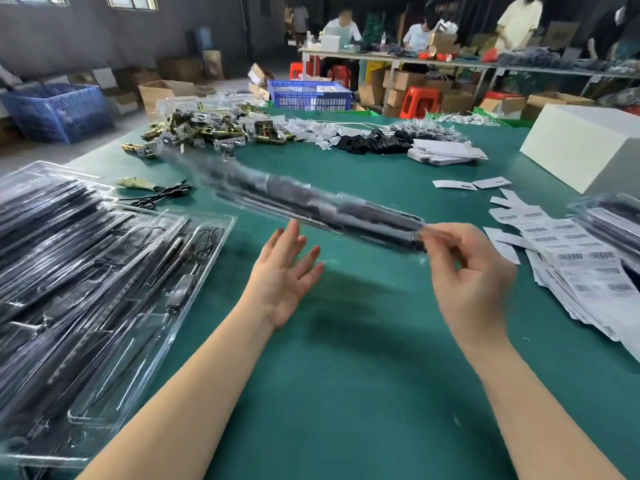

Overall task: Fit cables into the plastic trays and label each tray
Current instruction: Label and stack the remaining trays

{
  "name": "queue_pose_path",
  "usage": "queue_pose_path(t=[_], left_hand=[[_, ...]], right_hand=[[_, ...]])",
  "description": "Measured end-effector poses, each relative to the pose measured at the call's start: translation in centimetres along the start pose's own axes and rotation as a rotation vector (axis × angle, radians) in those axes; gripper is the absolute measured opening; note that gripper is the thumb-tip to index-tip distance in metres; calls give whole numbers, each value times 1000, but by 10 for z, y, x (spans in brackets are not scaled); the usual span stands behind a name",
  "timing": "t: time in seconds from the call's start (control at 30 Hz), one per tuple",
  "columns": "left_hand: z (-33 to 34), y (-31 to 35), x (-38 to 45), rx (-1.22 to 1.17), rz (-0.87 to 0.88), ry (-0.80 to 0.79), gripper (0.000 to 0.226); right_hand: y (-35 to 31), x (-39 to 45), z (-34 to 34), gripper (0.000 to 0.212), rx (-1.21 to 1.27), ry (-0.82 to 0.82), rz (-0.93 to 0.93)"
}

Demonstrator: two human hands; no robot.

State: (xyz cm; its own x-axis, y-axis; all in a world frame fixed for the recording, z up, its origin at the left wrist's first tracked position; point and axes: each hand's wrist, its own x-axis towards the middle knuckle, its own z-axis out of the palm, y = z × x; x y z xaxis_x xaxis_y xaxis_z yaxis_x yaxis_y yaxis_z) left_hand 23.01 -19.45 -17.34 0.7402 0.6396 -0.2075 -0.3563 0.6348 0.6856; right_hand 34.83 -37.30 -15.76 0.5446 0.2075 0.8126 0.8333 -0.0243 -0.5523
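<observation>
Lower left of the frame: clear plastic trays [104,306] stacked on the green tabletop [346,375], dark cables [180,258] laid in them. Centre: left hand [280,282] open, palm up, fingers spread, holding nothing. Right hand [464,271] pinches the near end of a blurred tray [311,202] with dark contents, raised above the tabletop. Right edge: barcode labels [581,271] heaped. Farther back, a blue crate [308,95].

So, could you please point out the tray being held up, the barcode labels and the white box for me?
held tray [363,213], head view, on its dark middle section.
barcode labels [588,271], head view, on the top sheets of the pile.
white box [585,147], head view, on its front face.
</observation>
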Motion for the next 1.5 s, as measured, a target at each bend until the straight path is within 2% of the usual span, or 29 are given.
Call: queue_pose_path(t=[0.07, 0.17, 0.27, 0.4, 0.6, 0.73, 0.8, 0.87, 0.97, 1.1, 1.17, 1.27, 1.5], left_hand=[[-1, 4, 0, -30, 13, -11, 53], [-3, 7, -1, -65, -29, -67, 60], [1, 5, -6, 45, -99, -127, 63], [9, -8, -13, 222, -212, -158, 67], [-1, -13, -2, 247, -106, 29, 49], [-3, -10, 2, 199, -76, 109, 44], [-1, -11, 2, 191, -59, 121, 46], [1, -12, 1, 178, -42, 123, 47], [-1, -13, 1, 138, -20, 128, 43], [-1, -10, 1, 81, -33, 81, 7], [1, -10, 0, 51, -51, 56, 3], [2, -11, 0, 30, -77, 53, 25], [-5, -1, 4, 48, -38, 103, 29]], right_hand=[[5, -3, -3, 13, -173, -25, -247], [11, -9, -2, 17, -281, -64, -342], [15, -7, -4, 17, -296, -114, -346], [11, -11, 0, 11, -290, -289, -379], [-4, -24, 22, 15, -263, -504, -438], [-7, -28, 26, 21, -177, -571, -198], [-8, -30, 27, 24, -176, -567, -99], [-9, -30, 28, 26, -231, -520, -81], [-11, -28, 28, 25, -300, -476, -224], [-9, -26, 25, 18, -297, -393, -402], [-8, -25, 25, 13, -326, -322, -456], [-8, -24, 24, 7, -304, -277, -517], [-11, -22, 21, 7, -232, -286, -546]])
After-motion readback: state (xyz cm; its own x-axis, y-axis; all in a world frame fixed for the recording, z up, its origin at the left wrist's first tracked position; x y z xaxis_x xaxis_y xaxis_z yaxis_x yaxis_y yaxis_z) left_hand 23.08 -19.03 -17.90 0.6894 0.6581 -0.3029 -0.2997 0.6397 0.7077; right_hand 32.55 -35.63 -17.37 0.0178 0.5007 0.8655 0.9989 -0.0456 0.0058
